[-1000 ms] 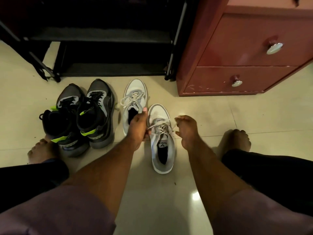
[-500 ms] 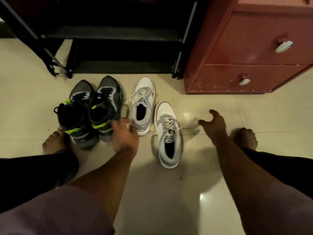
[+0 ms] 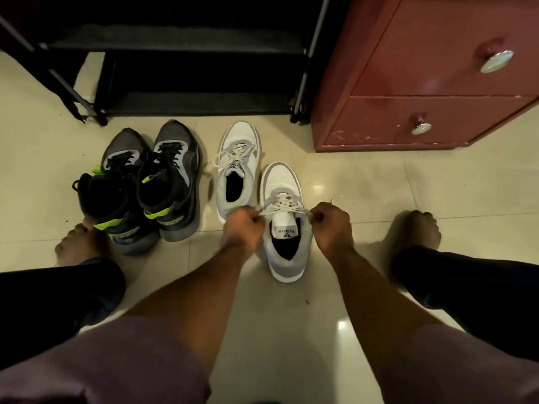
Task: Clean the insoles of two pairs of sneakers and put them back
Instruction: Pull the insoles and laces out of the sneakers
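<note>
Two pairs of sneakers stand on the tiled floor. The near white and grey sneaker [image 3: 284,228] lies between my hands. My left hand [image 3: 243,230] pinches its left lace end, and my right hand [image 3: 331,224] pinches its right lace end, both pulled outward. The other white and grey sneaker [image 3: 237,167] stands just behind and left, laces loose. The black and grey pair with green tabs [image 3: 140,185] sits further left, side by side. I cannot see any insole clearly inside the dark shoe openings.
A black shoe rack [image 3: 186,68] stands behind the sneakers. A red drawer cabinet [image 3: 423,83] with silver knobs is at the back right. My bare feet rest on the floor at the left [image 3: 78,243] and right [image 3: 417,228].
Half a second ago my hands were apart from the near white sneaker, the right one open. Both have come back in and now pinch its lace ends.
</note>
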The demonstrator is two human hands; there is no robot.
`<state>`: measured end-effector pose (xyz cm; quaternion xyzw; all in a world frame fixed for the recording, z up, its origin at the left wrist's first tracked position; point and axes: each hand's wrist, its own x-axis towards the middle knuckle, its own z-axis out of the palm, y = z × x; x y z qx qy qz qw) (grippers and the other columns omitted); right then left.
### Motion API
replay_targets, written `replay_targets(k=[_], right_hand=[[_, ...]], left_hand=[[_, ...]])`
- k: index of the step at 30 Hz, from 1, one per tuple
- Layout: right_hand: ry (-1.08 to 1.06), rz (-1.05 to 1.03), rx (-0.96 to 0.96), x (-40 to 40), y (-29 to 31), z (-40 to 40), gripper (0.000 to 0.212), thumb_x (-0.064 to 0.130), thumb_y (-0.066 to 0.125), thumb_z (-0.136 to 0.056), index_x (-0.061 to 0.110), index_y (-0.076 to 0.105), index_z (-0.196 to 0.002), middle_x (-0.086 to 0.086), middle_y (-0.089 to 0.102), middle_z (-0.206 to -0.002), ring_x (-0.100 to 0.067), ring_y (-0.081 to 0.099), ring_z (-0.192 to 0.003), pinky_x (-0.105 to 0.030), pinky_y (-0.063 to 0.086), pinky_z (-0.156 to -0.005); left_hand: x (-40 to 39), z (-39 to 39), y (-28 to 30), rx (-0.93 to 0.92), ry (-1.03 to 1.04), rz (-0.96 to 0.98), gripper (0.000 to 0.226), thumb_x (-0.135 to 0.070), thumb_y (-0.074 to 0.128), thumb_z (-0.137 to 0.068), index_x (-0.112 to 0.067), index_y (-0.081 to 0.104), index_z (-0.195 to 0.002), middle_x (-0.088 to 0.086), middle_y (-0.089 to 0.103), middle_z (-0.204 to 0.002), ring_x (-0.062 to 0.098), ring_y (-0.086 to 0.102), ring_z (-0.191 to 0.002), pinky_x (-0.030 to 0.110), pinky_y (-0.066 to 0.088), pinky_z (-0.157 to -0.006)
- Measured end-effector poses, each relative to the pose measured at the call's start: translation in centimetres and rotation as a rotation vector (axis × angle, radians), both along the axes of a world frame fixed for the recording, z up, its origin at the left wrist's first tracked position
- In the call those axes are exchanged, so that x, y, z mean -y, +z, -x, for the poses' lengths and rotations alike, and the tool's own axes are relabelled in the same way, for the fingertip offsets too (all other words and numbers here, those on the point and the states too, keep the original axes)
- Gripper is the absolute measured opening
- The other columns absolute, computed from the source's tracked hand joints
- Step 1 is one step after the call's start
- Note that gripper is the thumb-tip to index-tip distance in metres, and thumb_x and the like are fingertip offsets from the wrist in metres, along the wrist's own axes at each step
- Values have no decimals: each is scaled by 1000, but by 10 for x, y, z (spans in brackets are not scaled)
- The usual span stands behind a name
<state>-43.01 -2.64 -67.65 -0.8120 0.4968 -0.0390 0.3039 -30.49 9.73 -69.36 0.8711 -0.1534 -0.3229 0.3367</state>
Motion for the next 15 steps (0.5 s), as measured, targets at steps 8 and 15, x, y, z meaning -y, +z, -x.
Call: replay_targets(k=[8,15], right_hand=[[65,24,31,-15,9,-5,18,8,57,-88,13,62,-105,-13,60,-103,-32,58,-94,-33,45,-77],[439,120,-446,-50,6,-7,31,25,44,-97,20,48,-128,-8,53,-125,-31,63,-101,-38,50,-81]], left_hand=[[-2,-2,0,-171,99,136,17,-23,73,-81,-21,64,-67,8,67,-66,31,66,-62,55,59,-69],[-4,12,5,-37,52,222,19,-19,72,-82,-29,55,-82,-2,65,-73,27,64,-71,42,58,-74]])
